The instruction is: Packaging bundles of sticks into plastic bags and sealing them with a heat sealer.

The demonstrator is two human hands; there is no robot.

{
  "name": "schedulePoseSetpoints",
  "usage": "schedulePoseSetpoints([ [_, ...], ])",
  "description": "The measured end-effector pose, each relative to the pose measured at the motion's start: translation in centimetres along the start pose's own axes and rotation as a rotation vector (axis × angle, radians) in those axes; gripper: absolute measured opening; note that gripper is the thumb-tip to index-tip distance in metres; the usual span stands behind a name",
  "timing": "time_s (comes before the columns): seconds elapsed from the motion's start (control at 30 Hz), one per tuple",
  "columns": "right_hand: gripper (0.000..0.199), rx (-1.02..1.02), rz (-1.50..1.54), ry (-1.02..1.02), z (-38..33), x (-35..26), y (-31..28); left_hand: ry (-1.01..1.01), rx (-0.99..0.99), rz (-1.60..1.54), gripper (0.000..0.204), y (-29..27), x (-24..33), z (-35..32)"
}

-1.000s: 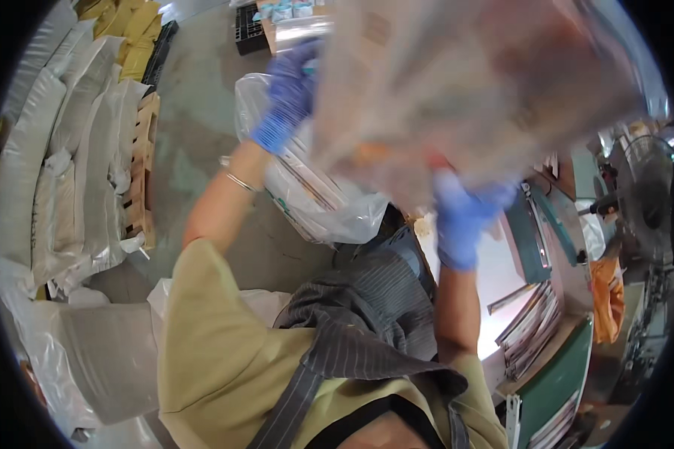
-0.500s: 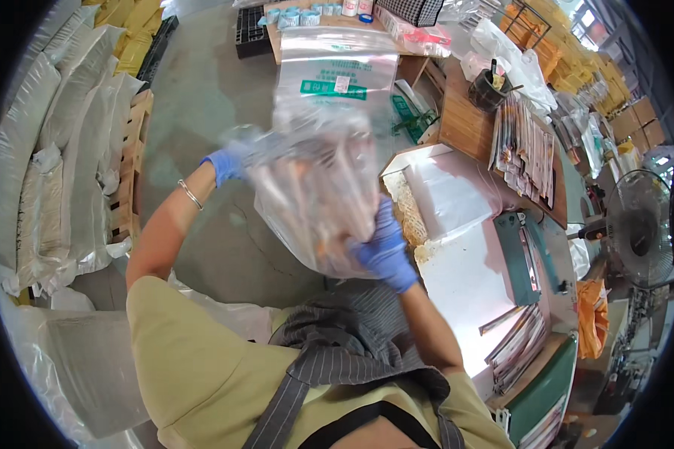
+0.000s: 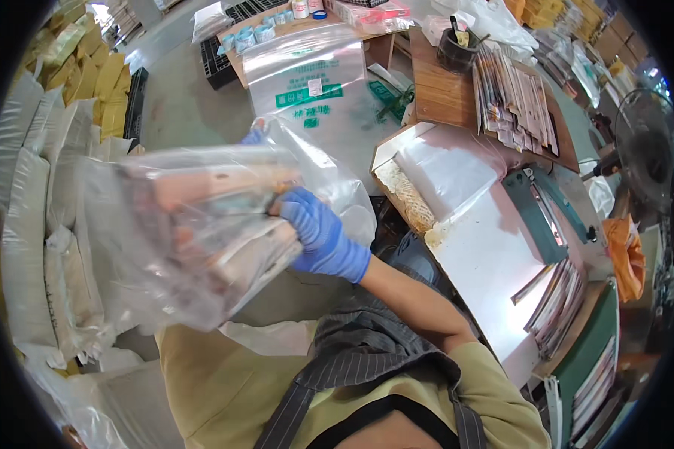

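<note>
My right hand point(image 3: 318, 236), in a blue knit glove, is closed on a clear plastic bag point(image 3: 195, 232). Several flat, long printed packets show through the film, smeared by motion. The bag is swung out to the left, tilted, above the floor. Only a bit of my left hand point(image 3: 255, 133) shows, at the upper edge of the plastic, its gloved fingers bent against the film; the bag hides the rest. Beyond it, a large clear bag with green print point(image 3: 307, 97) hangs from the table's edge.
At right stands a white-topped bench point(image 3: 479, 277) with a green metal device point(image 3: 535, 217) and stacked strips. A wooden table point(image 3: 442, 90) carries a black cup point(image 3: 459, 51) and a pile of packets point(image 3: 513, 101). Full sacks point(image 3: 26, 247) line the left. A fan point(image 3: 648, 150) stands far right.
The bag has swung left and turned on its side, with my right hand moving left along with it. My left hand and forearm have gone mostly behind it. The view has shifted slightly.
</note>
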State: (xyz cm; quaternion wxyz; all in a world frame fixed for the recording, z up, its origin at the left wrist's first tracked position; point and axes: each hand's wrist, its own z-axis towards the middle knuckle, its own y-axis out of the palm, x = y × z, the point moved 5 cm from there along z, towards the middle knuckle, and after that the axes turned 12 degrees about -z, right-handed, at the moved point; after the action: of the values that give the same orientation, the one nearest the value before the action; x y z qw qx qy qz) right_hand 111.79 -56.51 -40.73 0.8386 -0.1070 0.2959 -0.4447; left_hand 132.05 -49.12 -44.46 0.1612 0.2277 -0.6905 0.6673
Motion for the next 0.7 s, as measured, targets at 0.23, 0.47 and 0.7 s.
schedulePoseSetpoints([
  [0.23,0.058,-0.643,-0.162,0.737,-8.9,8.8,-3.2,-0.039,0.127,-0.535,0.081,1.6,0.1,-1.0],
  [0.47,0.054,-0.852,-0.278,0.874,-8.3,13.4,5.9,-0.052,0.181,-0.347,0.089,0.4,3.7,1.1],
  [0.7,0.077,-0.897,-0.191,0.499,-7.4,2.2,-2.0,-0.475,0.638,-0.490,0.078,3.4,-3.2,2.9],
])
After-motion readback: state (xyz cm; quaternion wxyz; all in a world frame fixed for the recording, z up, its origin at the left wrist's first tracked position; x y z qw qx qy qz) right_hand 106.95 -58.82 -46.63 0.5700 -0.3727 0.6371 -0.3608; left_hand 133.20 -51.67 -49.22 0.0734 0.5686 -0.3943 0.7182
